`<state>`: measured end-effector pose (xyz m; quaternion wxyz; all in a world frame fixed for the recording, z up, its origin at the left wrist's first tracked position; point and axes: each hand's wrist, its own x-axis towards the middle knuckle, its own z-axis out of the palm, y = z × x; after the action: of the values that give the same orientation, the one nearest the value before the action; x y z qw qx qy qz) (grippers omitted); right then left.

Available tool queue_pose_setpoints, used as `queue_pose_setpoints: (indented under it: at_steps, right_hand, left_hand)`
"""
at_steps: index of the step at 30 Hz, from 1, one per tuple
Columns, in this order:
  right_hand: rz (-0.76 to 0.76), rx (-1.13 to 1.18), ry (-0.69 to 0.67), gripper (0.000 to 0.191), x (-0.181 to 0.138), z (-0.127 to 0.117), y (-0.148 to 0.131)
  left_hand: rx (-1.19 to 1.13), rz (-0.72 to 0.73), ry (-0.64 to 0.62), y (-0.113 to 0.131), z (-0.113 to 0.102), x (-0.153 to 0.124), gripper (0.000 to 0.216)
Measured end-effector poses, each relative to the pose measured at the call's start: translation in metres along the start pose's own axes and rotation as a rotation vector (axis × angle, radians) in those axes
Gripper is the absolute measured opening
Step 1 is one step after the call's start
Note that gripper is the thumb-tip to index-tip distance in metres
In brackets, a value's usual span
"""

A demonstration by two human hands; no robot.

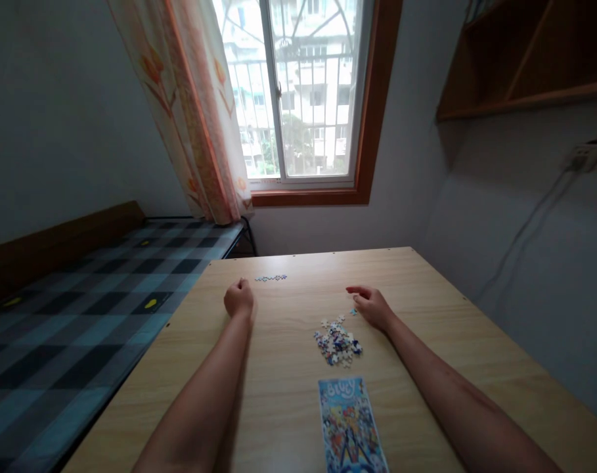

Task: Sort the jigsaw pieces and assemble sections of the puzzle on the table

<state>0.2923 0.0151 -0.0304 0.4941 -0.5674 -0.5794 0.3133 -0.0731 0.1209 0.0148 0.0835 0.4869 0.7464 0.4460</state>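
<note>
My left hand (239, 297) rests on the table in a fist, thumb on top; its inside is hidden. Just beyond it to the right lies a short row of puzzle pieces (271, 278), which look joined. My right hand (371, 306) is over the right part of the table with the index finger stretched out and the other fingers partly bent; I see nothing held in it. Close beside it lies a blue puzzle piece (353, 312). Nearer to me is a loose pile of puzzle pieces (338, 343), some face down and pale, others coloured.
A colourful picture sheet or box (350, 424) marked "Bluey" lies at the front of the wooden table (278, 368). On the left stands a bed with a checked cover (106, 309). A curtain (194, 112), a window (312, 98) and a wall shelf (525, 98) are beyond.
</note>
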Motion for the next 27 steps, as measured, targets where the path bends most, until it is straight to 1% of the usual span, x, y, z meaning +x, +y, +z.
queue_pose_setpoints:
  at_steps: [3,6,8,16,19,24,27]
  right_hand:
    - [0.000,0.008,0.031,0.052,0.000,-0.002,0.003]
    - [-0.017,0.005,0.008,0.052,0.000,-0.002,0.003]
    - [-0.035,0.001,-0.017,0.051,0.000,0.000,0.004]
    - [-0.072,-0.068,-0.115,0.051,-0.002,0.002,0.006]
    - [-0.090,-0.110,-0.118,0.052,-0.005,0.001,0.005]
    - [-0.134,-0.201,-0.103,0.043,-0.012,-0.005,0.003]
    - [-0.154,-0.249,-0.093,0.041,-0.017,-0.011,0.000]
  left_hand:
    - [-0.022,0.033,-0.042,-0.001,-0.002,-0.024,0.038]
    - [-0.050,0.091,-0.120,-0.002,-0.005,-0.043,0.040]
    - [-0.060,0.122,-0.160,-0.001,-0.008,-0.050,0.040]
    - [-0.024,0.158,-0.212,0.003,-0.009,-0.054,0.041]
    - [-0.013,0.158,-0.216,0.001,-0.010,-0.056,0.042]
    - [-0.005,0.161,-0.221,-0.002,-0.011,-0.058,0.043]
    - [-0.009,0.164,-0.227,-0.001,-0.010,-0.058,0.042]
